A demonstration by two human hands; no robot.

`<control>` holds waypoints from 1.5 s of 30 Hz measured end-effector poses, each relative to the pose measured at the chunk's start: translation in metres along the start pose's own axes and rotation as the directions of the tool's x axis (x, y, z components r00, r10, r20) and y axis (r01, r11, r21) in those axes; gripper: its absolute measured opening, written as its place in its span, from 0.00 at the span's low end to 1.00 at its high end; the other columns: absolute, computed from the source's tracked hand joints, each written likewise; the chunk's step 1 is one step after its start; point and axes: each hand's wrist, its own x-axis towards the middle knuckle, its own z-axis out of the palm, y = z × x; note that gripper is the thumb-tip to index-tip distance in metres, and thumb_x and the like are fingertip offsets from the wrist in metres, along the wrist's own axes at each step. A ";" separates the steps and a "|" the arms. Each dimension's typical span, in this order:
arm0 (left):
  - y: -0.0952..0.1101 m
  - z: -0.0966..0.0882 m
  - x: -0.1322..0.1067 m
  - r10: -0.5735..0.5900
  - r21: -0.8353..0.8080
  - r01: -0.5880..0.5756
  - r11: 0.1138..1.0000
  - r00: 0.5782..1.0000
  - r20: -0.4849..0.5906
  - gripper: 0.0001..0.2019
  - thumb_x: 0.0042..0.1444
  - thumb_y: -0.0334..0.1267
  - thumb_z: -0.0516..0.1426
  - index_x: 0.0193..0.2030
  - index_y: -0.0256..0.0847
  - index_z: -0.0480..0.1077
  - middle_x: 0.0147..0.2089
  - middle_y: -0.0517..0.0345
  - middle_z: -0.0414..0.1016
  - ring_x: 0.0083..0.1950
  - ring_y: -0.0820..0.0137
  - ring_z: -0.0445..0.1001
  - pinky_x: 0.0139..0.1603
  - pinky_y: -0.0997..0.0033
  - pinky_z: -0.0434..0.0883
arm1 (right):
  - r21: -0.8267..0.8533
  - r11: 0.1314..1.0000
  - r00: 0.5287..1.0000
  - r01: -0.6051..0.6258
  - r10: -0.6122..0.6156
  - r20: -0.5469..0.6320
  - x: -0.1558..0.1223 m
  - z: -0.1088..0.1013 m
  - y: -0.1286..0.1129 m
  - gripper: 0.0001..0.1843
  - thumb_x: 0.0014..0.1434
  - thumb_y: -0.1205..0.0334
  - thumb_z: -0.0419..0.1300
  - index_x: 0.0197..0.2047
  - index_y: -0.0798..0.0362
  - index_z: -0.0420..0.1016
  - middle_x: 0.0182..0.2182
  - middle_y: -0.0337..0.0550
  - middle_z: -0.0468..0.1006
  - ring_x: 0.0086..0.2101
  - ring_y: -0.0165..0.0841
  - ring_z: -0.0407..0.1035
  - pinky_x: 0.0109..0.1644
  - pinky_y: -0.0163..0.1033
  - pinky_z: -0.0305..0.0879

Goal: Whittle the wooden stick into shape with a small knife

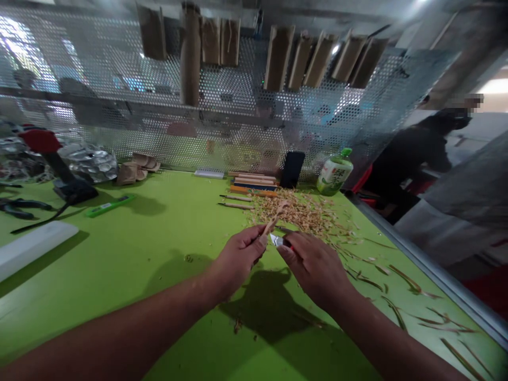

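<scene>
My left hand (239, 255) is closed around the near end of a thin wooden stick (277, 214), which points up and away over the green table (159, 248). My right hand (313, 262) grips a small knife, its silver blade (276, 239) set against the stick close to my left thumb. Just beyond both hands lies a heap of pale wood shavings (301, 211).
Carving tools and wood strips (250, 185), a dark phone (292, 169) and a green-capped bottle (334, 173) line the perforated metal back wall. At left are a white block (34, 246), a green cutter (109, 205), pliers and a red-topped stand. A person in black stands at right.
</scene>
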 end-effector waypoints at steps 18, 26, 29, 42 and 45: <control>-0.004 0.003 -0.001 0.051 -0.025 -0.051 0.998 0.998 0.031 0.14 0.62 0.45 0.53 0.50 0.42 0.71 0.28 0.64 0.60 0.26 0.77 0.51 0.28 0.76 0.54 | 0.103 0.989 0.994 0.110 -0.109 -0.009 -0.003 0.002 -0.001 0.21 0.68 0.47 0.42 0.33 0.52 0.65 0.27 0.42 0.70 0.29 0.33 0.62 0.31 0.37 0.53; -0.006 0.003 -0.001 0.023 -0.021 -0.022 1.000 1.000 0.006 0.17 0.60 0.47 0.55 0.52 0.41 0.72 0.29 0.61 0.64 0.29 0.75 0.58 0.32 0.75 0.59 | 0.096 0.991 0.996 0.094 -0.094 -0.008 -0.003 0.002 -0.001 0.21 0.68 0.48 0.43 0.33 0.51 0.66 0.27 0.42 0.71 0.28 0.33 0.63 0.31 0.37 0.53; -0.005 0.003 0.000 0.062 -0.007 -0.062 0.998 0.998 0.017 0.18 0.60 0.46 0.54 0.53 0.41 0.72 0.33 0.57 0.69 0.35 0.72 0.64 0.37 0.73 0.63 | 0.100 0.990 0.995 0.097 -0.096 -0.007 -0.003 0.002 0.000 0.20 0.68 0.49 0.43 0.32 0.51 0.65 0.27 0.42 0.71 0.28 0.33 0.63 0.31 0.37 0.54; -0.012 -0.002 0.002 0.329 0.414 -0.283 0.865 0.943 -0.043 0.19 0.58 0.49 0.56 0.51 0.39 0.74 0.43 0.52 0.76 0.45 0.65 0.72 0.48 0.67 0.68 | 0.186 0.982 0.998 0.020 -0.032 0.061 -0.004 0.004 -0.005 0.23 0.68 0.46 0.39 0.31 0.50 0.62 0.25 0.42 0.71 0.26 0.33 0.64 0.30 0.37 0.54; -0.013 -0.001 0.004 0.350 0.384 -0.300 0.873 0.935 -0.066 0.18 0.58 0.49 0.56 0.48 0.41 0.76 0.42 0.53 0.77 0.44 0.66 0.72 0.45 0.68 0.69 | 0.171 0.985 0.999 0.015 -0.020 0.026 -0.005 0.005 -0.009 0.22 0.69 0.47 0.39 0.31 0.50 0.61 0.25 0.41 0.70 0.26 0.33 0.63 0.30 0.37 0.52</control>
